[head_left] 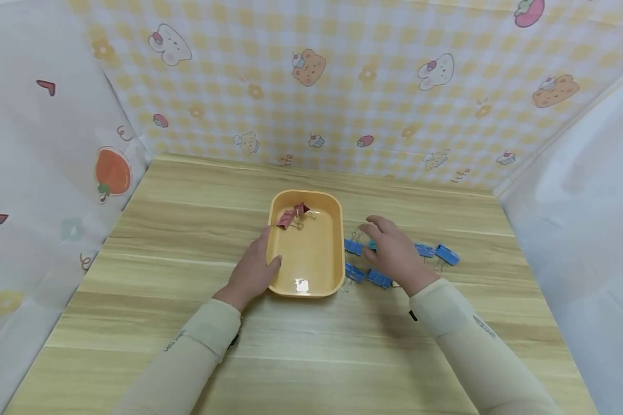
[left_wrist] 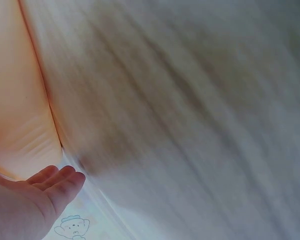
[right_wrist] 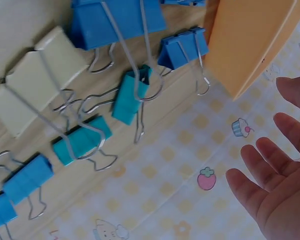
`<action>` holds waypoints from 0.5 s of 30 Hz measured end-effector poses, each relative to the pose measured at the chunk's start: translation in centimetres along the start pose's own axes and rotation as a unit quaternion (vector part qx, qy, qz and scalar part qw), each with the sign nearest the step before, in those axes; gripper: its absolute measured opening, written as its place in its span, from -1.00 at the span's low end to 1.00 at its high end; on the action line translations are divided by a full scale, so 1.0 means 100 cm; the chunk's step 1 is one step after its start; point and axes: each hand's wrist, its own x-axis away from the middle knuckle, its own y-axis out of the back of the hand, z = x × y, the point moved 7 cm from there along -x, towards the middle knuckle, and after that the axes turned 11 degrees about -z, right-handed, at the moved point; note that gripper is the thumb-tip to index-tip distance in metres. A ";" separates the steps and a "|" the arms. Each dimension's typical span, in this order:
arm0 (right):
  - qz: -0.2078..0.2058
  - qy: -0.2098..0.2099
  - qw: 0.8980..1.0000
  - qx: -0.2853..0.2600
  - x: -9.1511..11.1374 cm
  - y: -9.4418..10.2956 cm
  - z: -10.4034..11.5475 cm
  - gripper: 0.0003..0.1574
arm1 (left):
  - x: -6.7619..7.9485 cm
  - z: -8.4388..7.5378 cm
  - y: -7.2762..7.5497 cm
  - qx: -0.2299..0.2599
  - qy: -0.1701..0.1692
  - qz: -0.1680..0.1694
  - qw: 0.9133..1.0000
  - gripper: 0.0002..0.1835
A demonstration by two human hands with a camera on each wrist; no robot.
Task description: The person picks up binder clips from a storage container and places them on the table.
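Observation:
Two red binder clips (head_left: 286, 219) lie near the far left of a yellow tray (head_left: 307, 292). My left hand (head_left: 251, 270) rests against the tray's left side, fingers straight along the outer wall and thumb at the rim. Over a group of binder clips right of the tray hovers my right hand (head_left: 393, 253), fingers spread and nothing between them. Below it are blue binder clips (head_left: 379, 279), partly covered by the hand in the head view. The right wrist view shows teal binder clips (right_wrist: 82, 140) and a large cream binder clip (right_wrist: 42, 75) among them.
The wood-grain table (head_left: 187, 230) meets a yellow checked cloth (head_left: 342, 115) at the back. White sheets (head_left: 592, 202) hang at both sides. Another blue binder clip (head_left: 447, 254) lies at the right end of the group.

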 end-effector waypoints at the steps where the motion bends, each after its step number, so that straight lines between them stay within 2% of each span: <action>1: 0.003 0.000 1.000 -0.001 -0.003 -0.001 0.002 -0.39 | 0.000 0.000 0.000 0.000 0.000 0.000 1.000 -0.16; 7: 0.016 0.017 1.000 -0.003 -0.023 -0.005 0.014 -0.37 | 0.001 0.000 0.001 0.000 0.000 -0.002 1.000 -0.16; 15: 0.064 0.029 0.998 -0.006 -0.057 -0.016 0.029 -0.33 | 0.001 0.000 0.000 -0.002 0.003 -0.002 1.000 -0.16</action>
